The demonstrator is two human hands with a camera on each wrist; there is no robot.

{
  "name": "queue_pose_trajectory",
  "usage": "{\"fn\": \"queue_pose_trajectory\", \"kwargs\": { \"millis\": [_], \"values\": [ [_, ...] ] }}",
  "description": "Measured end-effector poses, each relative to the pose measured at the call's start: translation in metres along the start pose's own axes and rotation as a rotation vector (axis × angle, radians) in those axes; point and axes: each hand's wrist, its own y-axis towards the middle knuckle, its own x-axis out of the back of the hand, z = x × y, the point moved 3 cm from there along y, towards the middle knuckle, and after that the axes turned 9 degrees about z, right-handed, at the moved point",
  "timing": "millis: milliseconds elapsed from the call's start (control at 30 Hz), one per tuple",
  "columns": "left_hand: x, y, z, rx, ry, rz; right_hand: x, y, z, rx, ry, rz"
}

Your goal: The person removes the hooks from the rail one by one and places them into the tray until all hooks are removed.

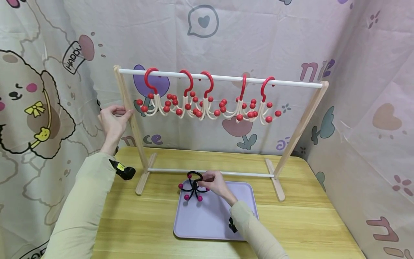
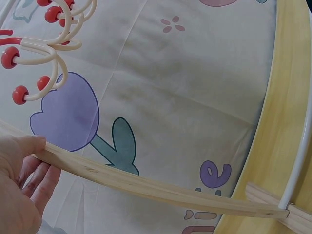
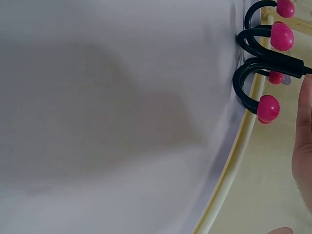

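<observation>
My left hand [image 1: 114, 122] grips the left wooden post [image 1: 137, 135] of a hanging rack. In the left wrist view, thumb and fingers lie on opposite sides of that post [image 2: 141, 189]. Between the fingertips of my right hand [image 1: 217, 184] is a black claw hanger [image 1: 194, 187] with a curved hook on top and pink balls on its arm ends. It is upright at the upper left part of a lilac tray [image 1: 211, 225]; whether it touches the tray I cannot tell. The right wrist view has its curled arms [image 3: 273, 61] at the right edge, beside the partly visible hand.
Several cream claw hangers with red hooks and red balls [image 1: 156, 102] hang along the rack's white top bar [image 1: 223, 77]. A white lower bar [image 1: 239, 174] joins the wooden feet. The rack stands on a wooden table [image 1: 310, 216], with patterned curtains [image 1: 252, 32] around it.
</observation>
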Motion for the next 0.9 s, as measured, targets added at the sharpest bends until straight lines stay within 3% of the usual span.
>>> {"fn": "queue_pose_trajectory", "kwargs": {
  "millis": [200,567,900],
  "values": [
    [0.000,0.000,0.000,0.002,-0.004,-0.003,0.002,-0.009,0.022,0.001,0.013,0.018],
    [0.000,0.000,0.000,-0.003,-0.010,-0.006,0.003,-0.011,0.023,0.014,0.020,0.028],
    [0.000,-0.001,-0.001,-0.017,-0.013,-0.014,0.008,-0.014,0.024,0.043,0.017,-0.015]
  ]
}}
